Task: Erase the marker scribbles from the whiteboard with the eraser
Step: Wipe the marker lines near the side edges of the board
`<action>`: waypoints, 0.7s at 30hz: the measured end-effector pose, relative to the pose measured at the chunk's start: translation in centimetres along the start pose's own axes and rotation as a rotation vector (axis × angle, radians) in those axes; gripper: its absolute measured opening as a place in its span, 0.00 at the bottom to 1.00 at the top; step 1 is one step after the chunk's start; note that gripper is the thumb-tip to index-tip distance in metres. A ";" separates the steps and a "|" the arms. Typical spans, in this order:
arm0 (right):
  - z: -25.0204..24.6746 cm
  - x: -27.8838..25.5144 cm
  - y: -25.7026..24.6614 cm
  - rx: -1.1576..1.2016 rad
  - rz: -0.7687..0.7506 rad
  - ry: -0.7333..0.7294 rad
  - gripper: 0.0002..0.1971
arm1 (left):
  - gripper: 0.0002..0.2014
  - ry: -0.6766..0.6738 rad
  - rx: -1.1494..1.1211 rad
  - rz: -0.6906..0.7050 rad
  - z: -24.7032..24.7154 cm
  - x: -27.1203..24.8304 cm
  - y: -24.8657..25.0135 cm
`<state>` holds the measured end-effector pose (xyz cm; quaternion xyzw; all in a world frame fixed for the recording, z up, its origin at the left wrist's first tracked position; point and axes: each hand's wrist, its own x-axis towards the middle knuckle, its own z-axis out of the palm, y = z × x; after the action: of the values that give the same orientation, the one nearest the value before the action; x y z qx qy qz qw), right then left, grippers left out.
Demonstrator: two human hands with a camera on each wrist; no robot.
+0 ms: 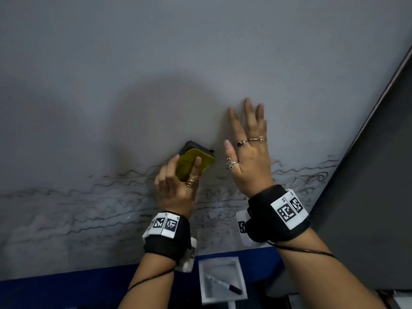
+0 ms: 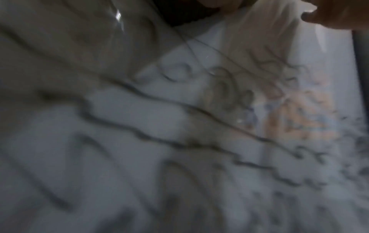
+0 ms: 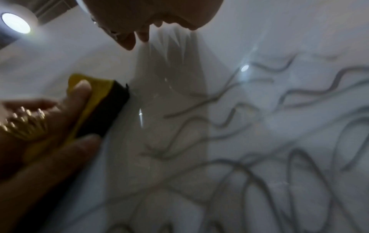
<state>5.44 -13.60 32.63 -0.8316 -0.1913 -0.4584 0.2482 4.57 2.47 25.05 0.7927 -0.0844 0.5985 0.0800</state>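
Note:
The whiteboard (image 1: 200,52) fills the head view, and wavy black marker scribbles (image 1: 89,197) run across its lower band. My left hand (image 1: 186,162) grips the yellow eraser (image 1: 206,159) and holds its black felt side against the board at the top edge of the scribbles. My right hand (image 1: 247,134) lies flat on the board just right of the eraser, fingers straight and spread. In the right wrist view the eraser (image 3: 99,100) sits left of more scribbles (image 3: 299,94), with the right hand (image 3: 149,20) above. The left wrist view is blurred and shows scribbles (image 2: 139,134).
Below the board runs a blue ledge (image 1: 66,286). A white tray (image 1: 201,282) there holds a black-capped marker (image 1: 225,285). A dark panel (image 1: 367,197) borders the board on the right. The board above the hands has no marks.

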 end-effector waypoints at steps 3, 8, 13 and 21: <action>0.7 -0.3 0.0 -0.017 0.021 -0.038 0.32 | 0.42 0.072 -0.053 -0.227 -2.4 0.7 -3.9; 2.0 -0.2 -1.2 0.005 0.097 0.023 0.34 | 0.57 -0.011 -0.049 -0.453 -5.2 1.2 -4.1; 4.9 0.0 -5.4 0.003 -0.198 -0.070 0.32 | 0.57 -0.080 -0.082 -0.418 -5.0 0.9 -3.4; 6.6 0.0 -6.0 -0.208 -0.266 -0.177 0.38 | 0.29 0.058 -0.048 -0.799 -6.5 -1.2 -12.0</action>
<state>6.55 -4.88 31.11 -0.8572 -0.2723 -0.4296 0.0805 0.94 15.63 25.31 0.7438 0.2188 0.5402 0.3272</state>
